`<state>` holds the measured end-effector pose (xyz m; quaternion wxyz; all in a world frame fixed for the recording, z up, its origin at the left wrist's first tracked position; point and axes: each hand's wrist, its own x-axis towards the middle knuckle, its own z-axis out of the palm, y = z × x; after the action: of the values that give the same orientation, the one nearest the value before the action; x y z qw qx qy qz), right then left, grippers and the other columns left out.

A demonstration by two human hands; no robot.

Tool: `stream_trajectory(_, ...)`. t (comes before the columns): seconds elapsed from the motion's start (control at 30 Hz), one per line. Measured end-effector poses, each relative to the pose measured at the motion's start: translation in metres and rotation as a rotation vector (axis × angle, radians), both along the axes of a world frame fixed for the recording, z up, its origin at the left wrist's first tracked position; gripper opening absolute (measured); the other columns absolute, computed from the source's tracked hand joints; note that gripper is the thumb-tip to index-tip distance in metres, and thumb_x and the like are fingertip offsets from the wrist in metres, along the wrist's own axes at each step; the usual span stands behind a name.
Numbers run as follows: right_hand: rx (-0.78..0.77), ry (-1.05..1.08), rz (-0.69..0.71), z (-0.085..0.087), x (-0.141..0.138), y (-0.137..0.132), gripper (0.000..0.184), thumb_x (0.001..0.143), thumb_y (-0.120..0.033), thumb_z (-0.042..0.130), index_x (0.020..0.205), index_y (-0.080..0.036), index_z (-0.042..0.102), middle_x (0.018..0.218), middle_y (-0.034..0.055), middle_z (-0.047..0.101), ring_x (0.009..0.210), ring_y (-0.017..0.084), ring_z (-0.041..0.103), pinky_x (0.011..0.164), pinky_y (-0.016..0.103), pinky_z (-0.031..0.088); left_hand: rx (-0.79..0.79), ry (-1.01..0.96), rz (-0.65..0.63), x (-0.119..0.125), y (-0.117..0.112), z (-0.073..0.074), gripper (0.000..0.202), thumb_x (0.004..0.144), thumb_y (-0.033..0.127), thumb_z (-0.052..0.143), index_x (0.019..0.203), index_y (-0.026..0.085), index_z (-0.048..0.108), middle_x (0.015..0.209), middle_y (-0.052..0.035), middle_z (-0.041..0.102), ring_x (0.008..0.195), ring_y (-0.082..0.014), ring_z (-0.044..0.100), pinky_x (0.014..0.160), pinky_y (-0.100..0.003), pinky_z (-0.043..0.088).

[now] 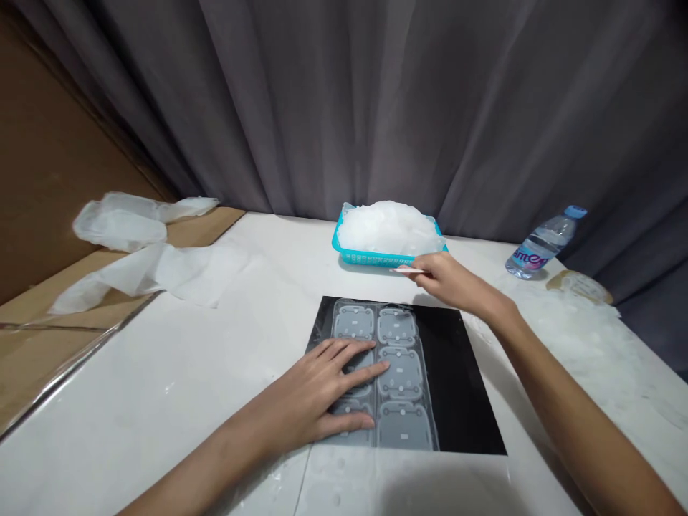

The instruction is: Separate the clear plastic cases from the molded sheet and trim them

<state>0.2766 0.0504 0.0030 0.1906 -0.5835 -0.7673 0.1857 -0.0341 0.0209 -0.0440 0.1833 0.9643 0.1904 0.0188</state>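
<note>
The left hand point(318, 387) rests, fingers apart, on a clear moulded sheet point(404, 383) over a black mat point(462, 387); the right hand point(441, 276) pinches a white stick point(409, 271) in its fingers.

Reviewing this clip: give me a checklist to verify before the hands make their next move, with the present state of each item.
1. Left hand on the clear sheet of rounded squares: ok, fingers spread across it.
2. Right hand holding the slim white tool: ok, held in the fingers.
3. Tool tip condition: cannot tell, too small.
4. Clear sheet wholly on the black mat: not ok, fainter outlines appear to continue past its near edge onto the white table.
5. Turquoise basket filled no higher than its rim: not ok, white material heaps above it.
6. Water bottle capped: ok.
</note>
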Motion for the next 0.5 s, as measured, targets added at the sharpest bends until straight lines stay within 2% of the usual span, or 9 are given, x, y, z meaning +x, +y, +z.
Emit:
stream_trajectory(0.1, 0.120, 0.033, 0.083, -0.016, -0.013, -0.025, 0.029, 0.105, -0.029, 0.038, 0.084, -0.020, 0.056, 0.095, 0.0091, 0.062, 0.092, 0.023, 0.058, 0.088, 0.037, 0.045, -0.001, -0.031, 0.008, 0.000, 0.000, 0.002, 0.066, 0.096, 0.067, 0.056, 0.156, 0.042, 0.044, 0.157, -0.0057, 0.051, 0.140, -0.0373, 0.048, 0.113, -0.059, 0.043)
stream_trajectory(0.2, 0.258, 0.121, 0.161, -0.039, -0.009, -0.055, 0.035, 0.109, -0.034, 0.032, 0.093, -0.020, 0.060, 0.107, 0.0135, 0.064, 0.104, 0.027, 0.057, 0.095, 0.043, 0.045, -0.035, -0.090, 0.082, 0.007, 0.001, 0.005, 0.046, 0.102, 0.058, 0.051, 0.142, 0.037, 0.058, 0.142, -0.0063, 0.060, 0.132, -0.0314, 0.054, 0.109, -0.052, 0.047)
stream_trajectory(0.23, 0.257, 0.174, 0.164, -0.047, -0.005, -0.064, 0.038, 0.110, -0.036, 0.030, 0.097, -0.020, 0.062, 0.111, 0.0133, 0.064, 0.106, 0.026, 0.058, 0.095, 0.043, 0.045, -0.037, -0.117, 0.124, 0.012, 0.001, 0.005, 0.040, 0.105, 0.054, 0.048, 0.137, 0.033, 0.062, 0.136, -0.0071, 0.061, 0.129, -0.0296, 0.056, 0.108, -0.050, 0.047)
stream_trajectory(0.3, 0.180, 0.324, 0.135, -0.057, 0.002, -0.077, 0.046, 0.112, -0.040, 0.024, 0.106, -0.021, 0.066, 0.101, 0.0087, 0.065, 0.091, 0.021, 0.063, 0.085, 0.037, 0.049, -0.015, -0.176, 0.197, 0.025, 0.002, 0.002, 0.038, 0.106, 0.051, 0.047, 0.130, 0.027, 0.063, 0.133, -0.0095, 0.061, 0.127, -0.0291, 0.056, 0.109, -0.049, 0.047)
stream_trajectory(0.4, 0.022, 0.503, 0.097, -0.062, 0.006, -0.083, 0.049, 0.112, -0.046, 0.027, 0.111, -0.022, 0.070, 0.077, 0.0007, 0.061, 0.064, 0.014, 0.060, 0.068, 0.030, 0.049, 0.024, -0.205, 0.236, 0.046, 0.006, -0.009, 0.059, 0.099, 0.063, 0.054, 0.140, 0.020, 0.054, 0.148, -0.0159, 0.053, 0.138, -0.0350, 0.050, 0.113, -0.054, 0.044)
stream_trajectory(0.5, -0.019, 0.509, 0.073, -0.057, 0.003, -0.081, 0.037, 0.107, -0.045, 0.049, 0.094, -0.021, 0.073, 0.081, 0.0016, 0.067, 0.070, 0.015, 0.065, 0.071, 0.029, 0.051, 0.065, -0.189, 0.229, 0.061, 0.009, -0.021, 0.075, 0.096, 0.070, 0.051, 0.147, 0.015, 0.048, 0.156, -0.0201, 0.049, 0.147, -0.0378, 0.043, 0.122, -0.060, 0.034)
